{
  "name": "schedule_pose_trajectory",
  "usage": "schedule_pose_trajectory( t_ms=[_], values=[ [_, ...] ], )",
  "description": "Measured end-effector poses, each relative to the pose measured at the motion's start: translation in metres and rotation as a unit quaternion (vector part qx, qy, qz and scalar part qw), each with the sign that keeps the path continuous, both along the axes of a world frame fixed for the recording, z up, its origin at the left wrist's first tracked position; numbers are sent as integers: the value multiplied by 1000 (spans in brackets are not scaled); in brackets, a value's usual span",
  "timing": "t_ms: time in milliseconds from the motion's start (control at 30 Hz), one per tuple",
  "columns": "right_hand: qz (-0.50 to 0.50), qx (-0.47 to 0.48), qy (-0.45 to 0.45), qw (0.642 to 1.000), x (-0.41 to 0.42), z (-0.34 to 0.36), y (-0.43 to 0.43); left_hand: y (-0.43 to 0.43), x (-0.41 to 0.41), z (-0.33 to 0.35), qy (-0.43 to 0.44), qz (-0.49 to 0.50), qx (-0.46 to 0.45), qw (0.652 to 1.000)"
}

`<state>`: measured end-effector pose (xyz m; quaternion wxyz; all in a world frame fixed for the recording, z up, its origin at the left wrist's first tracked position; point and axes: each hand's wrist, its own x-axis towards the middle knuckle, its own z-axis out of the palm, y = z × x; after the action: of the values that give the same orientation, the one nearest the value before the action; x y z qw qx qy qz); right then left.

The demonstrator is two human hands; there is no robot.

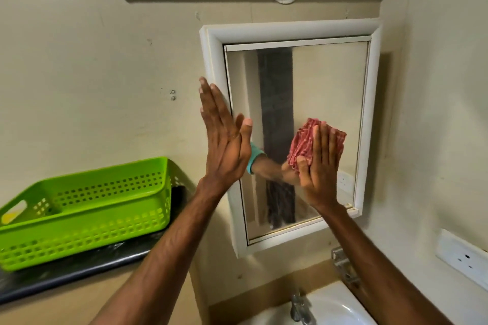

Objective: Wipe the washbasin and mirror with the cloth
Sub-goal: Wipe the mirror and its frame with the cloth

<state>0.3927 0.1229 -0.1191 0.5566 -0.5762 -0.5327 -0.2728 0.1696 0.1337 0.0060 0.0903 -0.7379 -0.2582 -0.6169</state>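
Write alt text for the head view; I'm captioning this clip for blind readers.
The right hand presses a red cloth flat against the mirror, while the left hand rests open against its white frame. A green basket sits on a dark counter to the left; a washbasin with a tap is below.

The basket (87,208) is sitting on the desk (79,273), left of the mirror (330,82); the washbasin (335,301) is lying below the mirror, with the socket (464,256) to its right.

No readable text, labels, brands or numbers anywhere in view.
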Motion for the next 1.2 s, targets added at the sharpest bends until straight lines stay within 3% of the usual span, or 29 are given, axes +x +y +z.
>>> schedule_pose_trajectory(
  t_ms=[100,267,367,567,833,1067,1200],
  values=[
    [9,-8,4,1000,-34,-7,0,-4,-3,1,14,-22,-12,1000],
    [64,-73,-126,987,-111,-42,-5,-3,-11,3,42,-53,-26,997],
    [99,-62,-110,987,-136,-34,-4,-2,-18,4,69,-67,-48,994],
    [117,11,-136,984,-152,2,3,-7,-24,5,81,-109,-101,985],
    [102,-88,-153,979,-145,-85,-18,-20,-21,-14,95,-97,-130,982],
    [113,-21,-155,981,-143,-28,-3,-10,-19,-22,81,-110,-126,983],
    [115,-31,-156,981,-143,-50,-5,-6,-17,-32,62,-112,-115,985]
  ],
)
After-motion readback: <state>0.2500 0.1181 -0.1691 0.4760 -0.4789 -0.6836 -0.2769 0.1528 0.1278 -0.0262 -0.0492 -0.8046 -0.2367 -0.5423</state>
